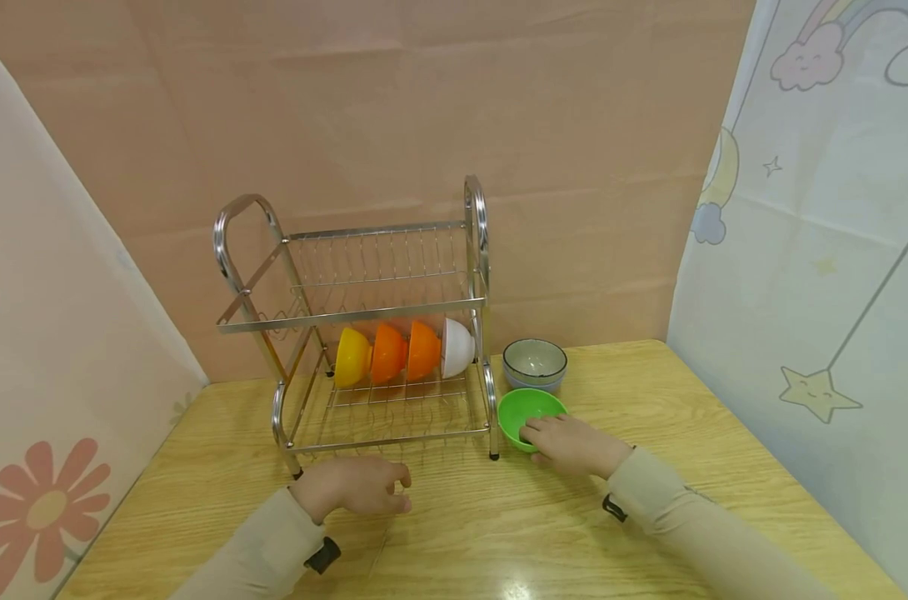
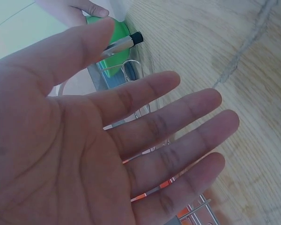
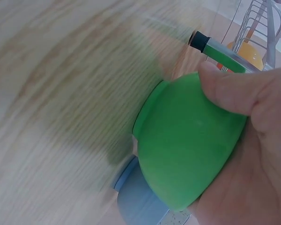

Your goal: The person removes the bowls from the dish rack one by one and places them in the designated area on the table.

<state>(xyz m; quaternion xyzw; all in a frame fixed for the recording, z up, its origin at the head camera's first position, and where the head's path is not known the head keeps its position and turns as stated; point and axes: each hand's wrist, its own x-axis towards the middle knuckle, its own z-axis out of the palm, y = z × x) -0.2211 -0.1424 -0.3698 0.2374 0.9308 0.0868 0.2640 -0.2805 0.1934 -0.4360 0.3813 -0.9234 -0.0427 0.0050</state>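
Observation:
My right hand grips a green bowl at the near side of its rim, with the fingers inside. In the right wrist view the thumb lies on the outer wall of the green bowl; whether its foot touches the table cannot be told. Just behind it stands a grey bowl with a dark rim, a blue bowl showing beneath. My left hand hovers before the rack, holding nothing; its fingers are spread in the left wrist view.
A two-tier metal dish rack stands left of the green bowl. On its lower tier a yellow bowl, two orange bowls and a white bowl stand on edge in a row. Cloth walls border the wooden table.

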